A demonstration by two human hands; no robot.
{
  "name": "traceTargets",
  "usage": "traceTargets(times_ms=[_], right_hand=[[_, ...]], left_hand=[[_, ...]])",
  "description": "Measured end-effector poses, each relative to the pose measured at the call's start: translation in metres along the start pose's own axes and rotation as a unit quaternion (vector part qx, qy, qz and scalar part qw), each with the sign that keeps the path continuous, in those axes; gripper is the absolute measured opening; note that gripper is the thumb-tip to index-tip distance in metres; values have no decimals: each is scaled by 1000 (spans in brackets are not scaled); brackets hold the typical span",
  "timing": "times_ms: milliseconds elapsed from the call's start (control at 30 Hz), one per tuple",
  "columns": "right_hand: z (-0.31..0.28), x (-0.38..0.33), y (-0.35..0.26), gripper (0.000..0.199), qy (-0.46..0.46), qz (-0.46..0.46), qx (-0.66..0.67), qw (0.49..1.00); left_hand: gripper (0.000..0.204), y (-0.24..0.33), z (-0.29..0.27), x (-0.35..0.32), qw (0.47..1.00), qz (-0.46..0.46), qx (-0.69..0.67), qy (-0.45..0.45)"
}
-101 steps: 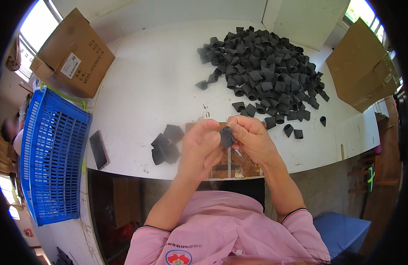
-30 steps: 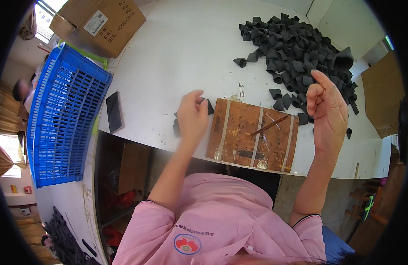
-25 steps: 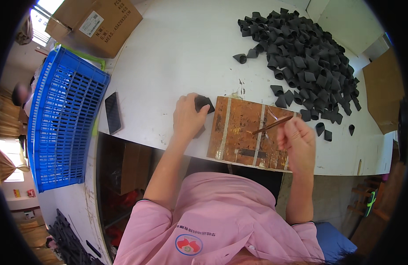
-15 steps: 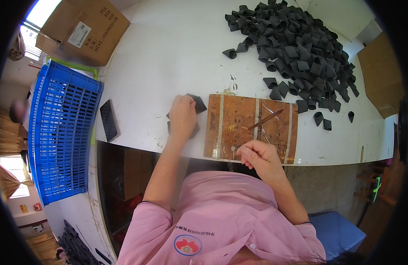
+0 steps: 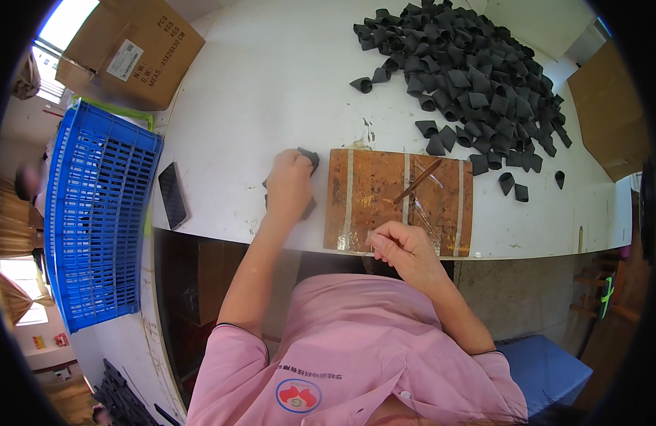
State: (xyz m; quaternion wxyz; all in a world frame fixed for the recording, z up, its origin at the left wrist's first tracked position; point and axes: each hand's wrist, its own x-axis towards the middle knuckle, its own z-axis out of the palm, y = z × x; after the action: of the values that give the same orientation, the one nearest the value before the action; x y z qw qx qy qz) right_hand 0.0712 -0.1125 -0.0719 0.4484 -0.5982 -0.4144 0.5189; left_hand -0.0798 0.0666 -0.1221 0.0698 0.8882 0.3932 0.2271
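well, angular matte dark pieces (image 5: 312, 157) lie under the left hand (image 5: 288, 186), fingers curled, grip unclear. beyond the right hand (image 5: 409, 255), its fingers bunched, hold unclear, lies a scuffed brown board (image 5: 374, 192).

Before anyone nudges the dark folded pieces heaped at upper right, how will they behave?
The dark folded pieces probably weigh little: their edges look thin. They likely hold shape, since many mouths gape open. A push would likely scatter some; strays lie loose on the white table.
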Motion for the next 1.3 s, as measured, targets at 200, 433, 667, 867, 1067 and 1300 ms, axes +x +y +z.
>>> traceTargets(times_ms=[200,433,667,867,1067,1300], right_hand=[[9,10,-6,27,176,-142,-52,973],[-4,4,-16,18,89,30,374,922],[-10,0,-2,20,69,54,390,916],[-4,-6,-13,22,309,-209,-215,902],[-5,4,-11,9,296,-342,-250,856],[-8,17,-8,3,342,-248,-136,896]], left_hand=[[15,56,-59,5,736,-186,-593,-268],[26,104,-50,-31,559,-287,-770,-115],[10,120,-46,-41,601,-294,-736,-103],[6,120,-44,-41,740,-258,-616,-78],[3,128,-36,-41,859,-164,-485,1],[12,136,-49,-20,683,-306,-663,30]])
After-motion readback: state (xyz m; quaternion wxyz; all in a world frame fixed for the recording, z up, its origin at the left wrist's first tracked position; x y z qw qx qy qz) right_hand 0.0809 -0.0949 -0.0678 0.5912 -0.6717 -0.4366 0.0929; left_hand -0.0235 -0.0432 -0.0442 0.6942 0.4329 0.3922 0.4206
